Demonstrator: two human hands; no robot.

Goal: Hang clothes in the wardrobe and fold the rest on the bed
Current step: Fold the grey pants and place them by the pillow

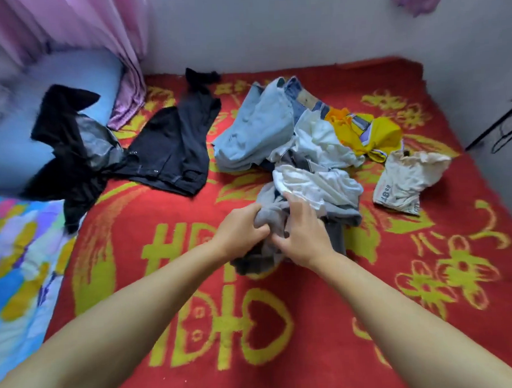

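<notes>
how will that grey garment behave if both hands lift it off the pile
Probably floppy: the grey garment bunches in folds where the left hand and right hand grip it. Likely light. It may drag the white garment lying on it.

The bed [313, 323], under a red-and-yellow blanket, carries black garments [170, 150], a mixed clothes pile [290, 139] and a cream garment [406, 178].

Legible marking found on one item only: the cream crumpled garment [406, 181] at the right of the bed carries printed characters along its lower edge, reading roughly "8a8T"; reading uncertain. The red bed cover [313, 323] bears large yellow woven characters and a heart motif, not decipherable.
</notes>
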